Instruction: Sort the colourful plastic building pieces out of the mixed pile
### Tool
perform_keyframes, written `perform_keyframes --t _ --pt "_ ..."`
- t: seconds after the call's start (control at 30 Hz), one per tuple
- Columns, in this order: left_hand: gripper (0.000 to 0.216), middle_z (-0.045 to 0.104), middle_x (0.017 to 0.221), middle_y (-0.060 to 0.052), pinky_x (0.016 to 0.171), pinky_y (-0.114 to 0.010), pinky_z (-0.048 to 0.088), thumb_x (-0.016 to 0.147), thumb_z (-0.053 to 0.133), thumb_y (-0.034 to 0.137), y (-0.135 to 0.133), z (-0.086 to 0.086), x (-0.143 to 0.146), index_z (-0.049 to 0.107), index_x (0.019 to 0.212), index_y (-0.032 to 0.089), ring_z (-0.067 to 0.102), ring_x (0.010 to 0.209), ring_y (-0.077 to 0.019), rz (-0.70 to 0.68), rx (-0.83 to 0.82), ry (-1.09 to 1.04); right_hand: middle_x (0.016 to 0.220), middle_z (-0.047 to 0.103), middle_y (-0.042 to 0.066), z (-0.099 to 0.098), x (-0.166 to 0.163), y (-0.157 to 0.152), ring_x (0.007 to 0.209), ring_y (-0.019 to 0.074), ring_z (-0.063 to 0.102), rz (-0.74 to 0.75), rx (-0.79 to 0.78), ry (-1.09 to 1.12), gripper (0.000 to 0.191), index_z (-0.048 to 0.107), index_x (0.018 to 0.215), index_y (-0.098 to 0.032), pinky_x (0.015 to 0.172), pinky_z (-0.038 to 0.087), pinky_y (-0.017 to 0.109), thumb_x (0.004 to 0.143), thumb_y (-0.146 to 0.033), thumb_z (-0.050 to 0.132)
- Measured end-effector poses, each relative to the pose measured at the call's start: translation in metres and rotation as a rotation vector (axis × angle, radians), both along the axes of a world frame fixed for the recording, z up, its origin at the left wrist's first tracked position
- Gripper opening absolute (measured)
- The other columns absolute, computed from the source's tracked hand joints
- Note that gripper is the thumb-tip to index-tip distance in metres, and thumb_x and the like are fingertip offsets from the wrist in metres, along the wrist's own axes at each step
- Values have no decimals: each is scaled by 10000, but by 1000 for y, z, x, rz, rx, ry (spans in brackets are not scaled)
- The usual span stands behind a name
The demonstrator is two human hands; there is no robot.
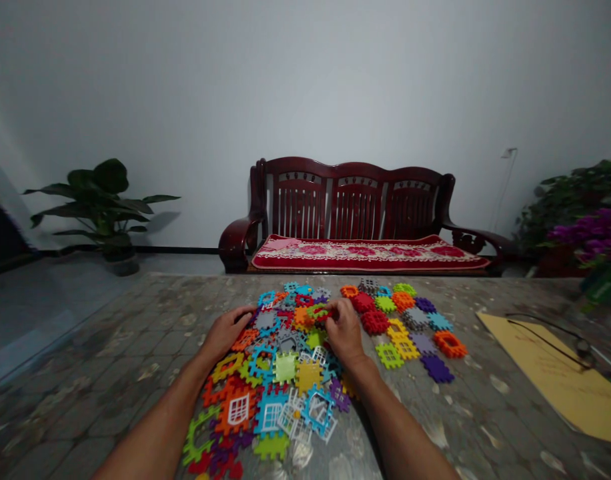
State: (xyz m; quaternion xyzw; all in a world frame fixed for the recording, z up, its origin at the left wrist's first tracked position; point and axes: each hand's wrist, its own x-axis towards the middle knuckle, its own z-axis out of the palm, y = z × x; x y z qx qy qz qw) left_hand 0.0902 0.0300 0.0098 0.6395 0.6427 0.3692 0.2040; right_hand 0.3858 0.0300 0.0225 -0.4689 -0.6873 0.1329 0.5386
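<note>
A pile of flat, toothed plastic building pieces (pixel 285 367) in many colours spreads on the table between my forearms. My left hand (pixel 231 328) rests at the pile's left edge, fingers stretched loosely, near a dark purple piece and a grey square (pixel 264 321). At the far right of the pile, my right hand (pixel 344 331) is closed in a pinch on a small red building piece (pixel 323 316), partly hidden by the fingers. Lime green pieces (pixel 315 339) lie just below it. White window-frame pieces (pixel 290 412) and a blue frame piece (pixel 319 409) lie at the near end.
Right of the pile, pieces lie grouped by colour, among them red stacks (pixel 374 322), yellow frames (pixel 404 345) and a purple square (pixel 437 368). Farther right are a yellow paper (pixel 550 380) and glasses (pixel 583 350). A wooden bench (pixel 355 200) stands beyond the table (pixel 150 333).
</note>
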Motion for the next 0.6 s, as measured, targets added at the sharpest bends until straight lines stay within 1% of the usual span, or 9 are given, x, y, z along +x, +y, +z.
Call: perform_keyframes --t 0.13,0.2,0.33,0.43,0.53,0.6 --pt "452 730 1157 -63 974 -362 468 809 470 437 2 -4 -2 718 1097 191 655 1071 -245 -18 0 -1 871 607 37 -12 4 -1 870 186 565 100 -39 -22 354 577 812 -207 797 446 298 575 -45 370" --pt "459 725 1166 -68 979 -363 462 814 467 437 4 -5 -3 712 1109 185 650 1080 -244 -23 -4 4 857 631 29 -15 7 -1 851 183 577 104 -80 -13 390 593 825 -209 781 451 294 557 -47 359" --pt "443 727 1166 -61 975 -364 463 812 475 430 5 -6 -4 714 1102 195 651 1081 -244 -19 -6 2 813 653 13 -16 9 -1 801 178 592 75 -118 11 389 612 818 -214 743 463 279 564 -53 365" --pt "437 735 1146 -55 966 -360 469 812 472 428 4 -5 -3 718 1092 200 658 1066 -242 -17 -2 7 817 665 16 -14 9 -2 802 183 604 73 -145 14 397 625 836 -213 742 472 284 571 -54 375" --pt "437 735 1148 -51 968 -359 470 812 471 435 3 -5 -3 720 1087 204 657 1071 -241 -16 5 4 876 677 29 -11 9 -4 854 193 614 74 -172 -9 414 638 894 -207 779 478 308 599 -57 389" --pt "433 733 1155 -47 976 -358 466 809 470 435 3 -4 -2 723 1078 207 654 1080 -240 -17 11 2 946 681 41 -8 8 -6 910 201 614 63 -175 -41 402 643 953 -203 822 476 326 644 -73 421"
